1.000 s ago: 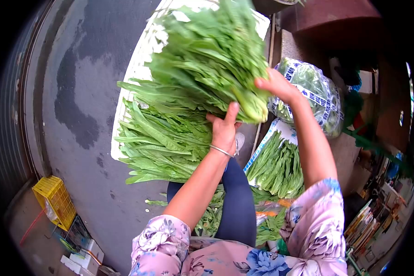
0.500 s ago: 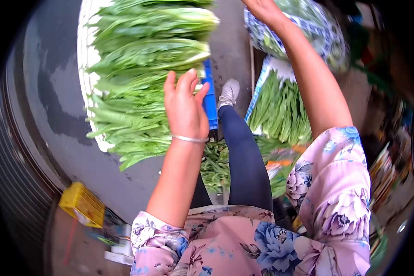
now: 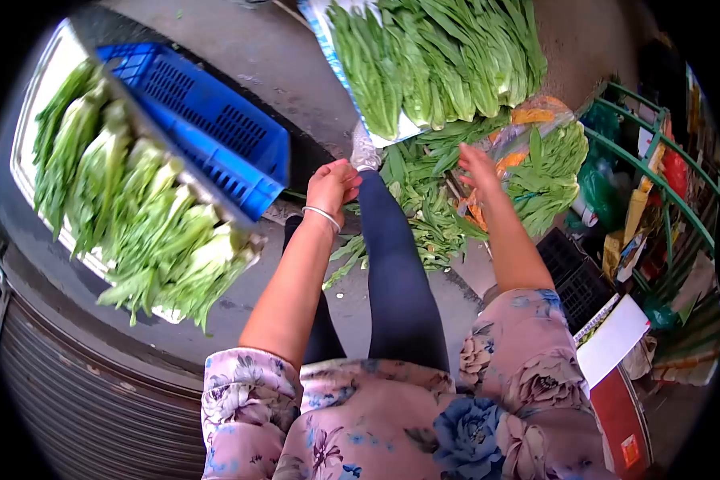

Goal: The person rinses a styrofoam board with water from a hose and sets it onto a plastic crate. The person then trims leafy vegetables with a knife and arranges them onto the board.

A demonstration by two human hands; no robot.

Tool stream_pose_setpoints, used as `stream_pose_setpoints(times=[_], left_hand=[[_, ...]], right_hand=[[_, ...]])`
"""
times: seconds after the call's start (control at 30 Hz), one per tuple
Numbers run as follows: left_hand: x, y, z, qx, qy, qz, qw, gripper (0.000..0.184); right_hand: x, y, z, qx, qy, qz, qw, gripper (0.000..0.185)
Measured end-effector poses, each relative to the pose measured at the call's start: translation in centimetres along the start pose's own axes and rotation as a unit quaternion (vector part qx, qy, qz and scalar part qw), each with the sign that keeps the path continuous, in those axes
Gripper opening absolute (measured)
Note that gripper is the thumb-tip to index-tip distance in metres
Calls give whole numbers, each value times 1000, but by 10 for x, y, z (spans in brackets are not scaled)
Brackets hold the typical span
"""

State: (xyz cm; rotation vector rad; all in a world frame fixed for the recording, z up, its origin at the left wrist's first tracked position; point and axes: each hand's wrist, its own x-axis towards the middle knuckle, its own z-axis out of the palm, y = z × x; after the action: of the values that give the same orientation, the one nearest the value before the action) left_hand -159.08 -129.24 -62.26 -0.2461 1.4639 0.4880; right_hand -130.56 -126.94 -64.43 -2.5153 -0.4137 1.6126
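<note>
My left hand (image 3: 333,188), with a bracelet at the wrist, hangs in front of my knee. Its fingers are loosely curled and slightly apart, with nothing visible in them. My right hand (image 3: 478,170) is open over loose green leaves (image 3: 436,216) on the ground, fingers stretched forward. Close by it lies a bundle of leafy greens (image 3: 548,180) in orange-printed clear plastic. Beyond both hands, long leafy lettuces (image 3: 448,64) lie side by side on a white and blue sheet (image 3: 324,24). To the left, more lettuces (image 3: 128,176) fill a white tray (image 3: 36,120).
A blue plastic crate (image 3: 208,104) stands next to the white tray. On the right are a green metal frame (image 3: 648,160), a black crate (image 3: 568,272) and a white board (image 3: 614,340). A ribbed shutter (image 3: 80,392) runs along the lower left.
My view has swung right. My left hand has moved away from the tray's lettuces, and my right hand has come down and back toward the loose leaves. The blue crate now shows more fully.
</note>
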Motion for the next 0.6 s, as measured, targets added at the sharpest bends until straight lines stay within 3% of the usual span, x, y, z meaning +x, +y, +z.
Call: stream_pose_setpoints(times=[0.07, 0.13, 0.23, 0.3, 0.37, 0.43, 0.47, 0.57, 0.6], left_hand=[[50, -25, 11, 35, -12, -17, 999, 21], [84, -42, 36, 58, 12, -5, 998, 21], [124, -44, 84, 55, 71, 61, 994, 46], [150, -44, 104, 52, 54, 91, 993, 55], [155, -42, 125, 51, 35, 122, 991, 65], [142, -34, 153, 47, 65, 101, 992, 57], [149, -44, 160, 34, 95, 151, 983, 51], [153, -21, 167, -31, 169, 159, 972, 54], [164, -21, 161, 35, 245, 132, 960, 60]], right_hand=[[43, 22, 10, 39, -27, 19, 999, 67], [85, 19, 25, 97, -10, -15, 995, 68], [133, 19, 40, 176, -6, 24, 984, 65], [149, 12, 50, 294, 61, 39, 953, 59], [145, 7, 60, 247, 104, 45, 962, 65], [121, 4, 60, 268, 43, 45, 961, 69], [114, 6, 56, 274, 2, 24, 961, 71], [123, 17, 30, 316, -80, 6, 945, 71], [134, 19, 12, 328, -76, -3, 942, 69]])
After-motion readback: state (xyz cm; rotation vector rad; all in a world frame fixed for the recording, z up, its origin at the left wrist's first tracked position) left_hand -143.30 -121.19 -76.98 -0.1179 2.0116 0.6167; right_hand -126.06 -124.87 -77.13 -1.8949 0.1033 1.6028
